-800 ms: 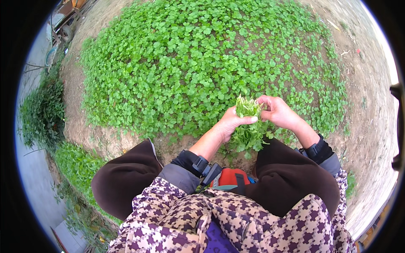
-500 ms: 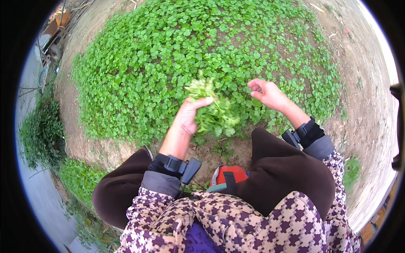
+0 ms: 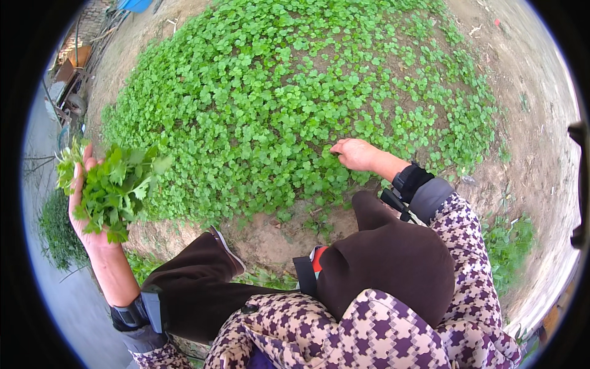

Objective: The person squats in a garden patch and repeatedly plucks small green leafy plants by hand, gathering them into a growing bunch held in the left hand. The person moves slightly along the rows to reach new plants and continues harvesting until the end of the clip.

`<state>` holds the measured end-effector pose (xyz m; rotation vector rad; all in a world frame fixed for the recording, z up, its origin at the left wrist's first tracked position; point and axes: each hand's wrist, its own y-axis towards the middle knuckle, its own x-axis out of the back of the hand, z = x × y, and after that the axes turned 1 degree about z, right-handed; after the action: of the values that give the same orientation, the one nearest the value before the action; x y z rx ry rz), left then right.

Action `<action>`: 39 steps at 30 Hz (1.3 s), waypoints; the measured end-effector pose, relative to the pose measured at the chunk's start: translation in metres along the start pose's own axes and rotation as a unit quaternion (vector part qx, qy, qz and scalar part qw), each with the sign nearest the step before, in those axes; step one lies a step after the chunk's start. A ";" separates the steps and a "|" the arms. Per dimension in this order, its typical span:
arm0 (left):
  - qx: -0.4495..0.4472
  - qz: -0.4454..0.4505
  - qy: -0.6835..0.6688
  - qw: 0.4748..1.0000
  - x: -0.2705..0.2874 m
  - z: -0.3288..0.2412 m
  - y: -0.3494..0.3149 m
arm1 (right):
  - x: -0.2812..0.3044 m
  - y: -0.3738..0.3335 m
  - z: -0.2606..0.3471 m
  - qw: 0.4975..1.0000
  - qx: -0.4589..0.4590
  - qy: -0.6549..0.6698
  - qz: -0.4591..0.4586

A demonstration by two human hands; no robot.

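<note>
Clutching greens (image 3: pixel 117 190) in left hand (image 3: pixel 78 212); dipping bunched right hand (image 3: pixel 356 154) to plants (image 3: pixel 264 123), can't tell if pinching any!

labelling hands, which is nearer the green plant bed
Right. The right hand is down at the plant bed; the left hand, holding a leafy bunch, is off beyond the bed's left edge.

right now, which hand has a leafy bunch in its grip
The left hand, at the picture's left, holds the leafy green bunch; the right hand, over the plant bed, shows no bunch.
</note>
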<state>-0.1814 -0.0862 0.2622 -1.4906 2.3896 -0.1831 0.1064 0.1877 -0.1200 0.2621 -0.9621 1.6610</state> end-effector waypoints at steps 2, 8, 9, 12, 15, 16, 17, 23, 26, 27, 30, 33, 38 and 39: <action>0.003 -0.004 0.010 1.000 0.002 0.009 -0.007 | -0.001 0.000 -0.006 0.994 -0.034 0.081 -0.064; 0.017 -0.058 0.022 0.998 0.010 0.031 0.000 | 0.003 0.017 -0.031 0.938 -0.146 0.143 -0.279; 0.011 -0.051 0.025 0.998 0.010 0.031 0.000 | 0.003 0.021 -0.032 0.936 -0.158 0.134 -0.285; 0.040 0.004 0.014 0.999 0.009 0.030 -0.006 | 0.006 0.029 -0.036 0.934 -0.181 0.102 -0.291; 0.053 0.022 0.007 0.998 0.007 0.030 -0.008 | 0.012 0.030 -0.037 0.964 -0.144 0.089 -0.205; 0.045 -0.010 0.017 0.999 0.006 0.030 -0.008 | 0.016 0.032 -0.037 0.969 -0.136 0.090 -0.186; 0.041 -0.038 0.020 0.998 0.006 0.030 -0.008 | 0.018 0.033 -0.036 0.964 -0.152 0.099 -0.197; 0.036 -0.043 0.021 0.998 0.005 0.031 -0.007 | 0.030 0.036 -0.042 0.953 -0.180 0.087 -0.227; 0.029 -0.063 0.037 0.997 0.004 0.030 -0.008 | 0.030 0.032 -0.043 0.958 -0.175 0.057 -0.218; 0.036 -0.066 0.034 0.997 0.004 0.029 -0.008 | 0.030 0.032 -0.042 0.962 -0.177 0.035 -0.206; 0.039 -0.055 0.035 0.997 0.005 0.028 -0.008 | 0.030 0.031 -0.035 0.962 -0.195 -0.026 -0.190; 0.035 -0.054 0.037 0.997 0.005 0.028 -0.010 | 0.030 0.033 -0.029 0.949 -0.217 -0.038 -0.224; 0.030 -0.048 0.025 0.998 0.002 0.028 -0.011 | 0.025 0.033 -0.033 0.938 -0.199 -0.065 -0.276; 0.031 -0.067 0.028 0.997 0.002 0.028 -0.011 | 0.025 0.034 -0.034 0.938 -0.189 -0.077 -0.282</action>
<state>-0.1639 -0.0910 0.2384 -1.6372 2.3063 -0.3305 0.0782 0.2283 -0.1418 0.3695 -1.1696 0.9226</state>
